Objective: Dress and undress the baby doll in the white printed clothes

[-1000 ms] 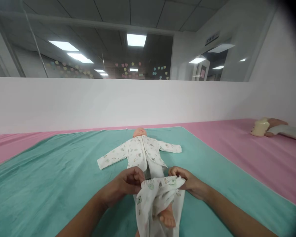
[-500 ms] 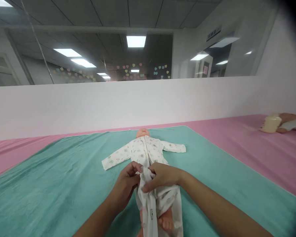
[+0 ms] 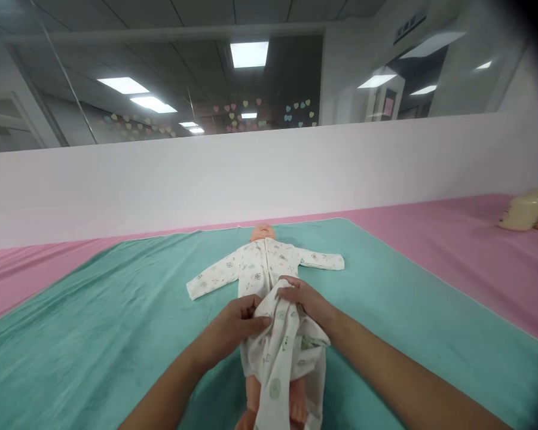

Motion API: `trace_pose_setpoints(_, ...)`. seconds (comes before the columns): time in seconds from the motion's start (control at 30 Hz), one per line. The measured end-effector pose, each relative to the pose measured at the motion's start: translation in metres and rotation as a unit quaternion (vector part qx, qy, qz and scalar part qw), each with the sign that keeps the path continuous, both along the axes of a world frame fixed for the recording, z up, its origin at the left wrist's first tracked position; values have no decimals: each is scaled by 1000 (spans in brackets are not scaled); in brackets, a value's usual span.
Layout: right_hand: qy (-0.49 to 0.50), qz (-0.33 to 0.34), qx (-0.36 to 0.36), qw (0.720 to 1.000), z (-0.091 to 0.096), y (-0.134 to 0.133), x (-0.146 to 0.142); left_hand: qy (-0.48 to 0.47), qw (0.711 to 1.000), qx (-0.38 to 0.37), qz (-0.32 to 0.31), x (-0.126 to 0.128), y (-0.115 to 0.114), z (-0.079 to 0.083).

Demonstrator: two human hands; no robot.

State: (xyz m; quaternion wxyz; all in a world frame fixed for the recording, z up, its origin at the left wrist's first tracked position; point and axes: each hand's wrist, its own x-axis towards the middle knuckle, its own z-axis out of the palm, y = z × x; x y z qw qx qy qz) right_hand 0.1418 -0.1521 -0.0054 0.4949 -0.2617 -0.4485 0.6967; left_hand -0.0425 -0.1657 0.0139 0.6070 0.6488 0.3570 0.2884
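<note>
A baby doll (image 3: 263,232) lies on its back on a teal blanket (image 3: 130,298), its head away from me. White printed baby clothes (image 3: 255,263) cover its torso, with both sleeves spread out to the sides. My left hand (image 3: 237,328) pinches the bunched lower cloth (image 3: 280,340) at its left side. On the other side, my right hand (image 3: 307,301) grips the top of that same cloth, lifting it into a peak over the doll's lower body. The doll's bare legs (image 3: 253,394) show below, partly hidden by a hanging strip of fabric.
Pink cloth (image 3: 452,239) shows around the teal blanket. At the far right is a cream-coloured bottle (image 3: 523,210) beside a skin-toned object cut off by the frame. A white wall (image 3: 215,179) with a window above stands behind the doll.
My right hand has moved up and slightly right, raising the cloth's edge. The left hand has shifted a little on the fabric. More of the doll's legs shows, and the view has tilted down.
</note>
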Motion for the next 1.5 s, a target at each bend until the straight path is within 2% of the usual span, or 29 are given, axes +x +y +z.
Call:
trace_pose_setpoints(0.1, -7, 40, 21, 999, 0, -1, 3, -36, 996, 36, 75, 8, -4, -7)
trace_pose_setpoints(0.27, 50, 38, 2, 998, 10, -10, -1, -147, 974, 21, 171, 14, -10, -4)
trace_pose_setpoints(0.33, 24, 58, 13, 998, 12, -15, -4, -196, 962, 10, 189, 13, -12, -1)
trace_pose_setpoints(0.4, -53, 104, 32, 993, 14, -19, -6, -225, 954, -4, 197, 11, -12, 1)
trace_pose_setpoints(0.47, -144, 162, 38, 976, 14, -22, -6, -226, 956, -16, 185, 8, -12, 1)
trace_pose_setpoints(0.53, -194, 176, 14, 965, 12, -24, -6, -201, 969, -21, 145, 5, -10, 2)
trace_pose_setpoints(0.63, -149, 86, -37, 984, 8, -23, -8, -124, 992, -7, 24, -2, -7, 8)
trace_pose_setpoints(0.7, -82, 16, -57, 995, 7, -20, -11, -71, 995, 6, -69, -5, -7, 14)
trace_pose_setpoints(0.77, -24, -13, -70, 997, 6, -18, -15, -30, 993, 12, -116, -6, -8, 18)
trace_pose_setpoints(0.83, 18, -4, -67, 998, 6, -17, -17, -13, 995, 3, -97, -3, -10, 18)
trace_pose_setpoints(0.93, 18, 73, -18, 997, 11, -20, -14, -77, 997, -16, 3, 3, -11, 11)
trace_pose_setpoints(1.07, -163, 166, 31, 972, 18, -27, -8, -192, 974, -63, 103, 5, -8, 0)
trace_pose_setpoints(1.13, -199, 176, 31, 963, 19, -28, -7, -185, 975, -68, 104, 2, -7, 0)
trace_pose_setpoints(1.17, -189, 163, 22, 968, 18, -28, -8, -158, 981, -56, 94, 1, -6, 1)
trace_pose_setpoints(1.27, -111, 73, -24, 991, 11, -24, -9, -36, 999, 1, 20, -4, -6, 8)
trace_pose_setpoints(1.33, -76, 11, -44, 996, 7, -20, -10, 13, 999, 8, -32, -5, -7, 11)
trace_pose_setpoints(1.4, -58, -7, -48, 997, 7, -19, -11, -9, 999, -13, -30, -5, -8, 11)
trace_pose_setpoints(1.5, -76, 57, -24, 995, 12, -22, -11, -118, 992, -44, 30, -1, -9, 7)
